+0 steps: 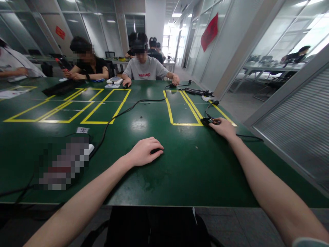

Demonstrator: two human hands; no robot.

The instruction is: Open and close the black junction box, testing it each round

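Observation:
My left hand (147, 151) lies on the green table (177, 178) near its middle. Its fingers are loosely bent, the thumb is apart from them, and nothing shows between them. At the right, my right hand (224, 128) has its fingers closed around a small black device (205, 121) with some orange or copper-coloured parts. My fingers cover part of the device, so its exact kind cannot be made out. It sits at the corner of a yellow tape outline (186, 124). Just beyond it, a thin black cable curves up to a rounded black end (215, 102).
A black cable (104, 132) crosses the table from a blurred-out object (65, 163) at left. A folded black tripod-like stand (197, 92) lies at the far right. Across the table sits a person in a grey shirt (145, 68), hands on small dark objects; others sit further left.

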